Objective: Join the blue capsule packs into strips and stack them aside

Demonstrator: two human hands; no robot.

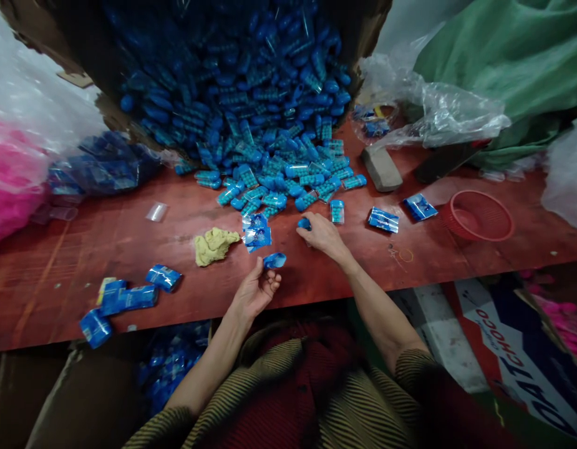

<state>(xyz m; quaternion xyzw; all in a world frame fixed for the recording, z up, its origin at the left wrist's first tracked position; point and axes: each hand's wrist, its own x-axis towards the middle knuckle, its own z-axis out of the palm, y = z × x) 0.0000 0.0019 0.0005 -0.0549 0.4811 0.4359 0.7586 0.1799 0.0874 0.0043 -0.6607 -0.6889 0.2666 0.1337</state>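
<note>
My left hand (257, 288) hovers near the table's front edge, fingers curled round a small blue packet (274, 260) held at its fingertips. My right hand (320, 234) rests on the red wooden table (129, 249), fingers closed over a blue capsule-shaped piece (304, 223). Just beyond both hands a big heap of blue plastic capsules (260, 125) spills out of a cardboard box. A small stack of blue printed packets (256, 236) lies between my hands and the heap.
A yellow rag (214, 244) lies left of the packets. Filled blue packets (124, 298) sit at the front left, two more (399, 213) to the right. A red basket (478, 216), a grey block (382, 167), clear plastic bags (433, 112) and pink goods (12, 174) surround the table.
</note>
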